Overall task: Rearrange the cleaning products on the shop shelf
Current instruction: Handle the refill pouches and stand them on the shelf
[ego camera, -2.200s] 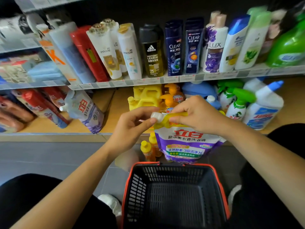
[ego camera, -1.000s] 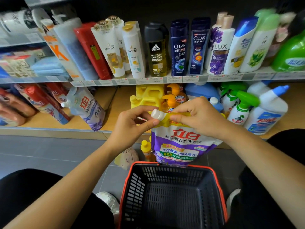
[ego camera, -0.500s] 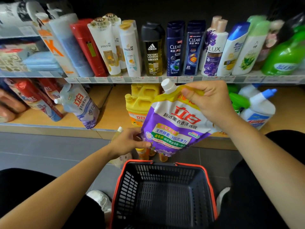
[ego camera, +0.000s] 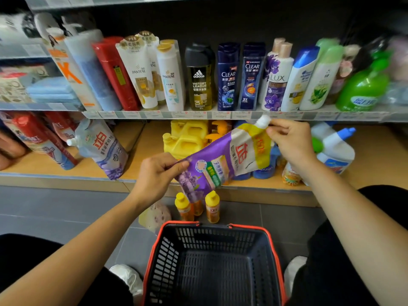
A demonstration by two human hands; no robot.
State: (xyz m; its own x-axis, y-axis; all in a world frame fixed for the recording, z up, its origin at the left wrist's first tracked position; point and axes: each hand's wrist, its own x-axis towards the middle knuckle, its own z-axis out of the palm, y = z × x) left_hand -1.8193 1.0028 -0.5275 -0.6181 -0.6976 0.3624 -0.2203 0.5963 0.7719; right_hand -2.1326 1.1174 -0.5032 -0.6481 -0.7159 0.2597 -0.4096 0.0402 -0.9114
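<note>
Clearly the purple detergent pouch [ego camera: 223, 164] is soft and floppy, sagging aslant in mid-air before the lower shelf [ego camera: 136, 151]. The left hand [ego camera: 154, 175] pinches its bottom corner; the right hand [ego camera: 291, 142] pinches the top beside the spout. Liquid weight probably shifts, so both ends need holding.

Shop aisle, seen from above. Gripping purple-and-yellow detergent pouch [ego camera: 223, 164] at lower corner with left hand [ego camera: 154, 175], pinching top edge just beside white spout cap [ego camera: 263, 120] with right hand [ego camera: 291, 144]. Held tilted, cap up and to right, in front of lower shelf [ego camera: 136, 146] stocked with yellow jugs [ego camera: 187, 140]. Similar pouch [ego camera: 103, 149] leaning further left on same shelf. Overhead, row of shampoo bottles [ego camera: 227, 76] on upper shelf [ego camera: 220, 115]. On floor [ego camera: 66, 206], small orange bottles [ego camera: 212, 207] just beyond dark basket [ego camera: 220, 237] with orange rim.
</note>
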